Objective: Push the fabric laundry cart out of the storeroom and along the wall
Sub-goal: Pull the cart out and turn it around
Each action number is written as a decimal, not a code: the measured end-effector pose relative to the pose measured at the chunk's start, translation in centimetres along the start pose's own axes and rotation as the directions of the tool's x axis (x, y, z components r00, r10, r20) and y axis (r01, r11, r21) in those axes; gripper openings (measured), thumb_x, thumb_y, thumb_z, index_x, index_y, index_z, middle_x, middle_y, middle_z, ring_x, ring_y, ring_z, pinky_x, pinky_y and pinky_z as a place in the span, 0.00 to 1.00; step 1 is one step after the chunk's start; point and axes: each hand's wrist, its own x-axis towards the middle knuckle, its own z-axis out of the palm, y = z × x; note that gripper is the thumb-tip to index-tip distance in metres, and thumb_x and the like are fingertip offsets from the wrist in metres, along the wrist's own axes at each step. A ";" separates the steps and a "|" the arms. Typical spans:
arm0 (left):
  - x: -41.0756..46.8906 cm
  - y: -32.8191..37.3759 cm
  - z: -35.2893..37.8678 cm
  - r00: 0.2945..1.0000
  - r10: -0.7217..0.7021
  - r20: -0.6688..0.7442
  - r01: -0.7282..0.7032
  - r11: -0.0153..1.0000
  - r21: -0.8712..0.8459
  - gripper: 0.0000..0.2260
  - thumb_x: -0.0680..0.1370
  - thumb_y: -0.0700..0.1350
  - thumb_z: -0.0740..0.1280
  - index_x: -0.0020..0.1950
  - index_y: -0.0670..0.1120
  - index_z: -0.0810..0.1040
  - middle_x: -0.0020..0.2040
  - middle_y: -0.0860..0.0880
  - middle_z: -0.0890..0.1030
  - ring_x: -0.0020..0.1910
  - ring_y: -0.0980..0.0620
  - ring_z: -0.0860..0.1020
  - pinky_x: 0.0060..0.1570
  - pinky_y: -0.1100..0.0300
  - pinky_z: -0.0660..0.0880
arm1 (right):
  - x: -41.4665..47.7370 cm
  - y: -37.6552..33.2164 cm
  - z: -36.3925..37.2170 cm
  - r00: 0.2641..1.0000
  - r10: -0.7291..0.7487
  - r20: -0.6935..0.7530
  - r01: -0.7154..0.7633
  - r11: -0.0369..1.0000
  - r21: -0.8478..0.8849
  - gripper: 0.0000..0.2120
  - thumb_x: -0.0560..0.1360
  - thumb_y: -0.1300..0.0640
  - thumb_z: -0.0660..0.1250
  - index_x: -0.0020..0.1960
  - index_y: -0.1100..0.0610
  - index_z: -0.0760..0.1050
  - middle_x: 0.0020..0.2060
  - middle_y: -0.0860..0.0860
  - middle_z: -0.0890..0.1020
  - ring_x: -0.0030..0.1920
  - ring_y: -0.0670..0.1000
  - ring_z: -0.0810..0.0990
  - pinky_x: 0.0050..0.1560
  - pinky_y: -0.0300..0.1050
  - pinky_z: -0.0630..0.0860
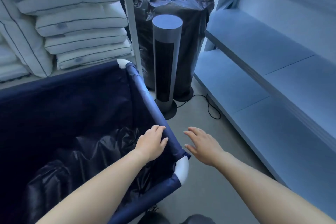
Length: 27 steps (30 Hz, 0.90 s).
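The laundry cart (145, 94) is a dark blue fabric bin on a tube frame with white corner joints, filling the lower left of the head view. Dark plastic bags lie crumpled inside it. My left hand (152, 142) lies over the cart's right rim, fingers curled around the fabric-covered bar. My right hand (201, 144) hovers just right of that rim, above the floor, fingers spread and holding nothing.
A grey tower fan (166, 60) stands on the floor ahead, its black cord (209, 105) trailing right. A large black bag (183, 16) stands behind it. Stacked white pillows (72, 23) fill the left shelf. Pale shelving (254, 56) lines the right side.
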 end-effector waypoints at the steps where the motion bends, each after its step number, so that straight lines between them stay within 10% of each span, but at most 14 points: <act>1: 0.6 -0.1 -0.2 1.000 -0.006 0.001 0.006 1.000 0.015 0.20 0.80 0.52 0.57 0.72 0.48 0.62 0.70 0.51 0.66 0.65 0.47 0.69 0.59 0.47 0.71 | 0.6 0.2 -0.2 1.000 -0.001 0.001 0.001 1.000 0.005 0.25 0.79 0.47 0.58 0.73 0.53 0.60 0.73 0.51 0.61 0.73 0.52 0.60 0.67 0.51 0.65; 11: 5.6 0.4 -0.8 0.960 -0.277 -0.042 0.275 0.960 -0.046 0.24 0.80 0.53 0.59 0.73 0.47 0.58 0.69 0.47 0.62 0.60 0.46 0.72 0.54 0.48 0.74 | 8.1 3.6 -2.5 0.984 -0.167 0.063 0.167 0.986 0.013 0.25 0.79 0.46 0.57 0.72 0.53 0.59 0.73 0.51 0.61 0.71 0.53 0.61 0.65 0.52 0.67; 27: 10.4 6.9 0.5 0.679 -0.725 -0.114 0.724 0.688 -0.060 0.35 0.78 0.45 0.62 0.76 0.43 0.42 0.73 0.42 0.55 0.56 0.44 0.73 0.49 0.53 0.75 | 17.7 12.5 -9.2 0.820 -0.547 0.168 0.558 0.830 -0.019 0.23 0.79 0.46 0.57 0.71 0.56 0.62 0.71 0.51 0.64 0.69 0.54 0.64 0.62 0.53 0.70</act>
